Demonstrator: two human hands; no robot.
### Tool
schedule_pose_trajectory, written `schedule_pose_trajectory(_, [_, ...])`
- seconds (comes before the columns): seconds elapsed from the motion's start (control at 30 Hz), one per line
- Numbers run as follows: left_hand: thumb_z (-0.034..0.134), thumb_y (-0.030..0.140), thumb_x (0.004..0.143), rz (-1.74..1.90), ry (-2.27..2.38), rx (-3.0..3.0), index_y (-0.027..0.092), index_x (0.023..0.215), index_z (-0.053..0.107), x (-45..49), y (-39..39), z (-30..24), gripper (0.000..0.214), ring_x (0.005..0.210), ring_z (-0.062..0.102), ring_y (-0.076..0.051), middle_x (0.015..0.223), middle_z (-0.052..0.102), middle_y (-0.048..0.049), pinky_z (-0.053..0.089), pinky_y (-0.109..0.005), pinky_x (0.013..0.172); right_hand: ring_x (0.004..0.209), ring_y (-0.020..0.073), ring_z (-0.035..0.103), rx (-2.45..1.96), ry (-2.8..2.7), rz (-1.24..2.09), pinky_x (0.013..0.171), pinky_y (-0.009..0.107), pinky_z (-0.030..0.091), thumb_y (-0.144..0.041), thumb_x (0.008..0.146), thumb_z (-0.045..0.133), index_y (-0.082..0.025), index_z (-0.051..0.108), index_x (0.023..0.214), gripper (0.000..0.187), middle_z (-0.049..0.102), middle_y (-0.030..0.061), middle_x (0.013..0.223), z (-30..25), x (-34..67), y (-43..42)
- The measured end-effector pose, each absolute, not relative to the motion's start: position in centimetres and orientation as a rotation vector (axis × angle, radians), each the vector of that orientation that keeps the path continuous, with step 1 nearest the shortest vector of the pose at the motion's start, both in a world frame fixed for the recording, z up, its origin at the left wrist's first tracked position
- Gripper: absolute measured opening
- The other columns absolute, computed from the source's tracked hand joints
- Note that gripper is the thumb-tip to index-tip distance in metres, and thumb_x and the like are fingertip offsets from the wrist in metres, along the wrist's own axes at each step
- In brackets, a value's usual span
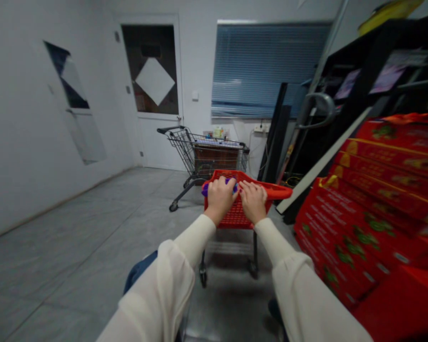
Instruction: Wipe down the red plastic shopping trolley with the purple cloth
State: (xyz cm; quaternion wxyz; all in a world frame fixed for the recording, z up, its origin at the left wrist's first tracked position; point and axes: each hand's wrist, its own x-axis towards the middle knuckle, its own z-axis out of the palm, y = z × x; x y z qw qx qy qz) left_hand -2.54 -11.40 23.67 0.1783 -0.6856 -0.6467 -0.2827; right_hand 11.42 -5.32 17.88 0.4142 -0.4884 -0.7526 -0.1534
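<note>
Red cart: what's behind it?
Behind the red cart stands a dark wire trolley, its handle toward the picture's left, one wheel showing. The red basket covers the trolley's lower right part, so any wheels there can't be seen.

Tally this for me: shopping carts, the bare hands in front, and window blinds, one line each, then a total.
Carts: 2, the red cart and the dark wire cart
Hands: 2, left hand and right hand
Window blinds: 1
Total: 5
</note>
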Motion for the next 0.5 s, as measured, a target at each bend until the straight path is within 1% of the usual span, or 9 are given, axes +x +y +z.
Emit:
schedule_pose_trajectory(0.1, [0.061,0.04,0.09,-0.807,-1.866,-1.933,0.028,0.122,0.06,-4.6,-11.3,23.8,0.034,0.102,0.058,-0.024,0.112,0.06,-0.0087,0.041,-0.034,0.088,0.127,0.0225,0.044,-1.199,-1.89,-0.358,0.113,0.046,0.02,-0.033,0.101,0.032,-0.027,0.062,0.131,0.043,0.063,0.0033,0.136,17.8,11.8,-5.2])
schedule_pose_trajectory(0.27, [0.061,0.037,0.089,-0.896,-2.073,-1.715,0.027,0.121,0.06,-6.7,-11.4,23.6,0.033,0.101,0.059,-0.026,0.109,0.061,-0.0093,0.042,-0.035,0.087,0.126,0.024,0.045,-1.187,-1.843,-0.342,0.113,0.047,0.02,-0.033,0.101,0.033,-0.026,0.064,0.129,0.042,0.063,0.0043,0.135,17.7,10.4,-5.6])
schedule_pose_trajectory(0.4, [0.062,0.039,0.089,-0.878,-1.989,-1.807,0.025,0.118,0.062,-4.2,-11.5,23.7,0.032,0.105,0.058,-0.027,0.11,0.06,-0.011,0.042,-0.037,0.09,0.128,0.0252,0.045,-1.222,-1.873,-0.373,0.112,0.047,0.022,-0.032,0.101,0.033,-0.023,0.062,0.132,0.043,0.062,0.0051,0.138,18.3,9.6,-6.4])
schedule_pose_trajectory(0.5, [0.062,0.04,0.088,-0.841,-1.927,-1.937,0.026,0.118,0.062,-4.1,-11.1,24.3,0.033,0.102,0.061,-0.026,0.109,0.061,-0.0103,0.044,-0.036,0.087,0.126,0.0255,0.048,-1.168,-2.004,-0.422,0.109,0.044,0.027,-0.032,0.1,0.034,-0.023,0.061,0.134,0.043,0.061,0.0059,0.139,19.1,11.2,-6.6])
